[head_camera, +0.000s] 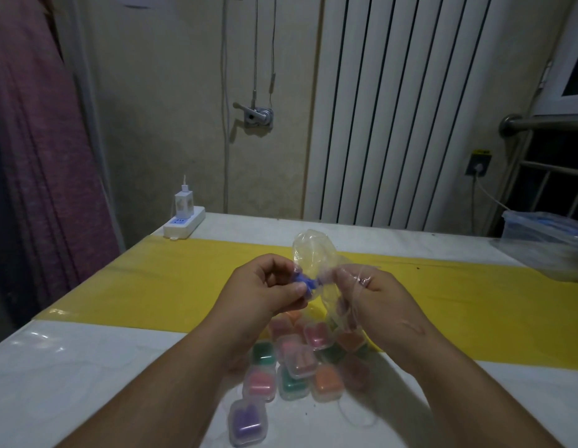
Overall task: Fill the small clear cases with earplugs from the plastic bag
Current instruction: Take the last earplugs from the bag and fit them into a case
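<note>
Nearest, small clear plastic cases (294,367) filled with coloured earplugs lie heaped on the white table (87,367). Above them, the left hand (265,289) pinches soft blue foam earplugs (305,281), probably two, while the right hand (371,295) grips the thin, crinkly clear plastic bag (313,253). They look light and squashy, best pinched gently at mid-body.

Two bare forearms, entering from the bottom edge at about 7 and 5 o'clock. No sleeves, no watch, no bracelet, no ring to be seen. Left hand (268,286) bare, with short nails on thumb and fingers. Right hand (375,292) bare too, partly veiled by thin clear film over the knuckles. On the right forearm, near the wrist, a small raised line like a scar.
</note>
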